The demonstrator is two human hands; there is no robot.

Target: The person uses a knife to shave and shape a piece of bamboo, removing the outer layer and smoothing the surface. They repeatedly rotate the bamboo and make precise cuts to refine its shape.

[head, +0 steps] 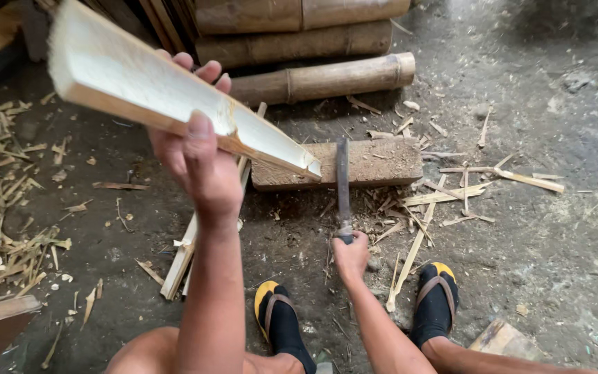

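Pale split bamboo is what I am seeing first: my left hand point(198, 156) is gripping a long split bamboo piece point(167, 93) from below, thumb pressed on its near edge and fingers wrapped around the far side, holding it raised and slanting, its lower end pointing down toward the wooden block point(382, 163) on the ground. My right hand point(351, 255) is closing firmly around the handle of a machete point(342, 183), whose dark blade is running straight away from me and lying across the block's near edge, just beside the bamboo's lower tip. I am squatting, with both feet in black socks and sandals point(436, 296) on the dirt floor point(555, 235). Whole bamboo poles point(327, 77) are lying stacked beyond the block. Bamboo splinters point(451, 194) are littering the ground to the right, and a heap of shavings point(1, 201) is lying at the left.
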